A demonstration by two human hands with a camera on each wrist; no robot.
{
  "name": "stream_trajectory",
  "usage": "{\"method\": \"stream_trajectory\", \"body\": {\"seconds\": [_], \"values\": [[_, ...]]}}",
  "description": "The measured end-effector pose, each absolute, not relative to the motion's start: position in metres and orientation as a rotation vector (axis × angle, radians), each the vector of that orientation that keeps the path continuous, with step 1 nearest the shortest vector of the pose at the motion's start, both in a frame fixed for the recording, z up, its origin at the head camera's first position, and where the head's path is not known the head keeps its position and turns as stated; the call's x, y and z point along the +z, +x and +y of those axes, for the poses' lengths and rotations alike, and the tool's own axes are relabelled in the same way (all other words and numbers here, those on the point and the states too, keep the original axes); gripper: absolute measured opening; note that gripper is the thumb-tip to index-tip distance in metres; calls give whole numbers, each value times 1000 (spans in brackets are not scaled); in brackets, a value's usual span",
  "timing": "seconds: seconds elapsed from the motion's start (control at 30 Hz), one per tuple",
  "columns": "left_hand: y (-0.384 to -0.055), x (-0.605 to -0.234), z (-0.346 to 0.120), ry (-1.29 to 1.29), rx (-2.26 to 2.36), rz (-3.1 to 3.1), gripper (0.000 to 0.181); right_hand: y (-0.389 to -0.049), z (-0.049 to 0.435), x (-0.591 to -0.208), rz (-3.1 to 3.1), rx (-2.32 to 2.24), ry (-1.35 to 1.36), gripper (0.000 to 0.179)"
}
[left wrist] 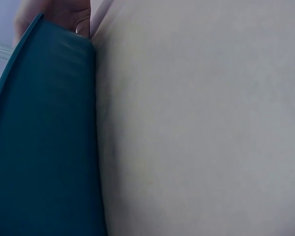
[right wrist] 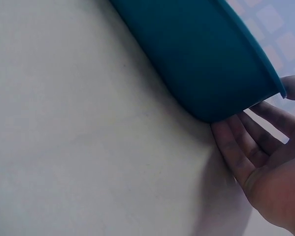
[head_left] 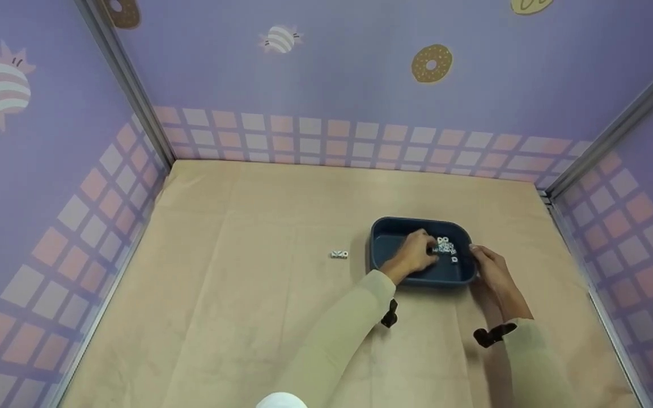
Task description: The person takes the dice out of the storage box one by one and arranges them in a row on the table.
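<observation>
A dark blue rectangular basin (head_left: 386, 249) with rounded corners stands on the table, with a heap of small white cubes with dark marks (head_left: 445, 245) near its right end. My left hand (head_left: 415, 251) reaches over the near rim into the basin. Its bent fingers are at the left side of the heap; I cannot tell whether they pinch a cube. My right hand (head_left: 492, 269) holds the right end of the basin. In the right wrist view, the right thumb is at the rim and the fingers (right wrist: 236, 152) lie against the outer wall and lower edge.
A short row of similar white cubes (head_left: 339, 254) lies on the table left of the basin. A beige cloth (head_left: 247, 283) with creases covers the tabletop. Purple patterned panels (head_left: 349, 73) enclose the back and both sides. A white rounded thing (head_left: 281, 400) shows at the bottom edge.
</observation>
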State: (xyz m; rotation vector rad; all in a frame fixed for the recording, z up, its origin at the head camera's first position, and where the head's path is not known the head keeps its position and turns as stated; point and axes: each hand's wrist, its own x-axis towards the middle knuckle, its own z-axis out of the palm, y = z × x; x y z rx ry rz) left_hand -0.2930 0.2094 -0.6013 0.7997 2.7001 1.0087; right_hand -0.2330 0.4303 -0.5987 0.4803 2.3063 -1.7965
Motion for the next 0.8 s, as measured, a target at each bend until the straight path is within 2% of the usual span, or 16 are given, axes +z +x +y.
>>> {"method": "stream_trajectory", "body": {"seconds": [0.47, 0.8], "values": [[-292, -604, 208, 841, 859, 2730, 13, -232, 430, -601, 2296, -1814, 456, 76], [-292, -585, 197, 895, 1018, 2759, 16, -231, 431, -602, 2330, -1804, 439, 77]]}}
